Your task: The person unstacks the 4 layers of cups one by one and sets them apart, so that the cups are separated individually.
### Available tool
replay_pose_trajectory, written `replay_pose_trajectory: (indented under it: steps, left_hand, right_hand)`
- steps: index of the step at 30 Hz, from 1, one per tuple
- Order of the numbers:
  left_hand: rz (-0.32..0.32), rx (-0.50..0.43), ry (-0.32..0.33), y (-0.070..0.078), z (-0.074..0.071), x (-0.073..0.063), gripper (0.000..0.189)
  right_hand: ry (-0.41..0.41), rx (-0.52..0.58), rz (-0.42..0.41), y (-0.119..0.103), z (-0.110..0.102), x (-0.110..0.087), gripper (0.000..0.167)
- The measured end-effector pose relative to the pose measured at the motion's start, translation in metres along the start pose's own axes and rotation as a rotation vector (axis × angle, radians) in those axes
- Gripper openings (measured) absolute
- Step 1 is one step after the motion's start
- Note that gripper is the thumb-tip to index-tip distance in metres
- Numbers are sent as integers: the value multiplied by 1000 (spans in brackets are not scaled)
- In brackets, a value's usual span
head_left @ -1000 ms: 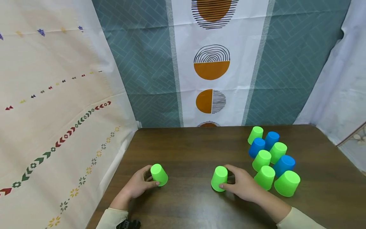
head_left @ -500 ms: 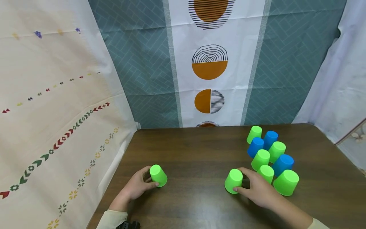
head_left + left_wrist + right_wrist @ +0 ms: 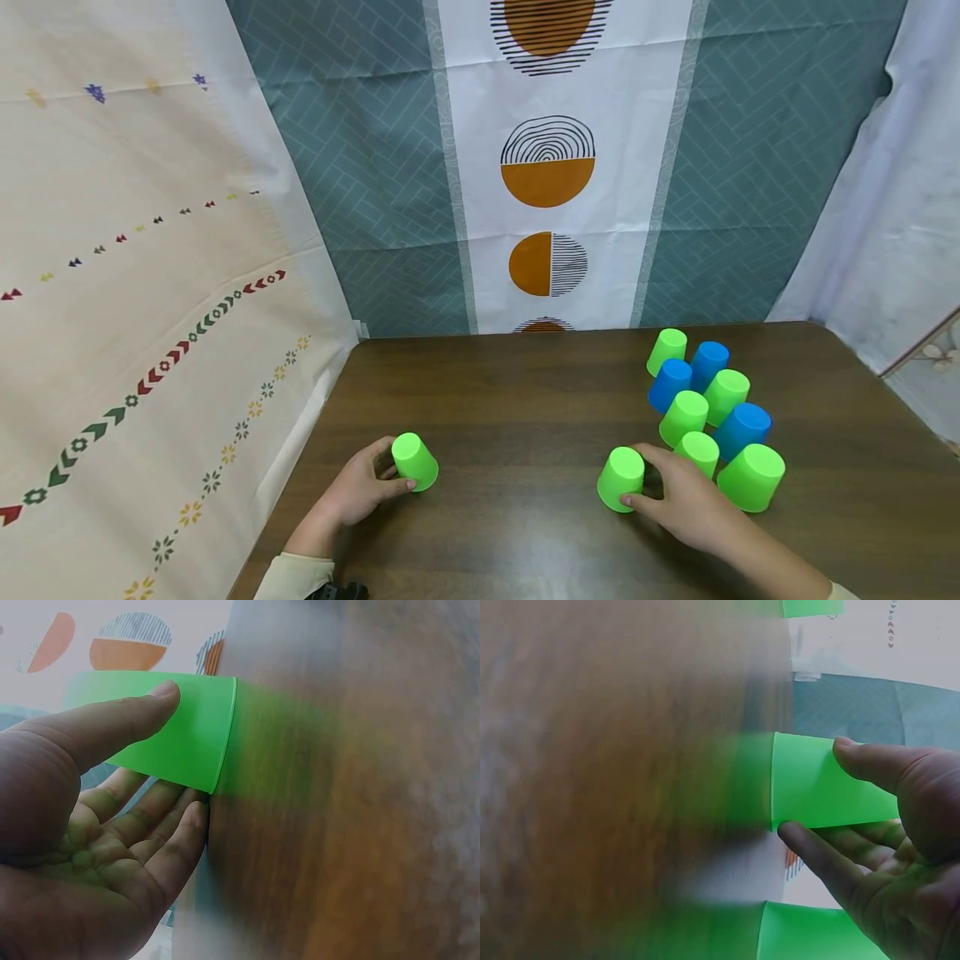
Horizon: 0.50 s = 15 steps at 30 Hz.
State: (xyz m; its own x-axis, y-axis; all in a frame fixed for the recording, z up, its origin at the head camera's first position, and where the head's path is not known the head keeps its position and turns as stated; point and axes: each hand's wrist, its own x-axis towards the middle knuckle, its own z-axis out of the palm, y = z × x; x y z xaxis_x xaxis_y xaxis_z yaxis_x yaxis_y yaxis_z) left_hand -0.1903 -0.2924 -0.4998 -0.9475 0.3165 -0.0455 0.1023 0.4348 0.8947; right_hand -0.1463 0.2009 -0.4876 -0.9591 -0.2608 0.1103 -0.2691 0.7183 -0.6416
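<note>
On the left half of the brown table, my left hand (image 3: 360, 487) holds an upside-down green cup (image 3: 415, 463) between thumb and fingers. The left wrist view shows that cup (image 3: 180, 731) with its rim down at the tabletop and the thumb across its side. My right hand (image 3: 678, 496) grips a second inverted green cup (image 3: 621, 481) right of the middle. In the right wrist view, this cup (image 3: 817, 780) has its rim at the table, the thumb on one side and fingertips at the other.
To the right stands a cluster of inverted cups, green ones such as the nearest green cup (image 3: 752, 477) and blue ones such as a blue cup (image 3: 742, 431). The dark wooden table (image 3: 510, 392) ends at a patterned curtain (image 3: 390, 208).
My right hand has moved to the right with its green cup, closer to the cluster. The left hand and its cup have stayed nearly in place; the head view shifted slightly.
</note>
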Motion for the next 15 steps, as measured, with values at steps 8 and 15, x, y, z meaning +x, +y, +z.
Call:
replay_pose_trajectory:
  steps: [8,15]
  left_hand:
    - [-13,-13,9,-3,1,1,57]
    - [-21,-20,2,-4,0,2,57]
  right_hand:
    - [6,-4,8,-1,0,-1,57]
    - [3,17,-2,-1,-1,-2,59]
